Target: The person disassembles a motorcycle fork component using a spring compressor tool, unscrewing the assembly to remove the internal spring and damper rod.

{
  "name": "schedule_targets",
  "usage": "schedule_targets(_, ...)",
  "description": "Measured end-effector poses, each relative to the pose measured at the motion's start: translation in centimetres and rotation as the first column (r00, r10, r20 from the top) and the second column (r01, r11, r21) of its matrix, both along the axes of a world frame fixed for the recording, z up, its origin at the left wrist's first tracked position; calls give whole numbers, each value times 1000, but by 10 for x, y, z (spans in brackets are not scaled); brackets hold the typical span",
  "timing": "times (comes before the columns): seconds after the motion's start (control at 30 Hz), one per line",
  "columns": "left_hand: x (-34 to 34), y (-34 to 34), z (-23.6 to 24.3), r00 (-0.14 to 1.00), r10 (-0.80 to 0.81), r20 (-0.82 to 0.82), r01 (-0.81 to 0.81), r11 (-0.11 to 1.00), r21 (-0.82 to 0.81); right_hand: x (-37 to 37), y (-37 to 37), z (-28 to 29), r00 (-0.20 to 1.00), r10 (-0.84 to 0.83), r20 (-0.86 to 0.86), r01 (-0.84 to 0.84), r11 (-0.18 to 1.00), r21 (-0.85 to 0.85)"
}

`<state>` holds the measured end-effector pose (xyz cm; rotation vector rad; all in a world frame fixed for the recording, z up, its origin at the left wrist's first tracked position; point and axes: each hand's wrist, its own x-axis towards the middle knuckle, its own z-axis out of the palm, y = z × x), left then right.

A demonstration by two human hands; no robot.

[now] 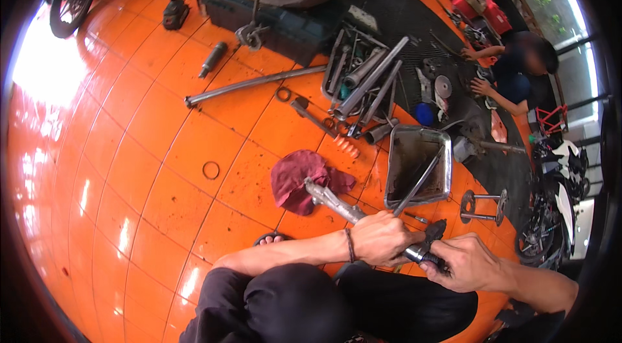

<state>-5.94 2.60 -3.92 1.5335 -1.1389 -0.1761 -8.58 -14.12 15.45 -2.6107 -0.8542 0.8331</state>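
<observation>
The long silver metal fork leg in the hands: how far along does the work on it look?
Done: tubes and rods lie apart on the orange tiled floor. In hand: the left hand grips the long silver metal fork leg over the maroon rag; the right hand presses a dark piece onto its near end. Left: the loose parts and grey metal tray appear unused.

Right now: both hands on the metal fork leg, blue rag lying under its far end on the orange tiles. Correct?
Not quite: the rag is dark red, not blue. The head view shows it under the far end of the metal fork leg on the orange tiles, with the left hand and right hand on the leg.
</observation>
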Motion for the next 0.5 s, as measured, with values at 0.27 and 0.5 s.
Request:
schedule_targets(0.27,-4,-6,-2,1000,-26,1,26,1000,-11,-13,-6,1,990,-142,0,142,990,18)
schedule_targets(0.5,6,-11,2,998,-54,-20,51,992,-119,-4,-14,9,999,-21,49,21,1000,7)
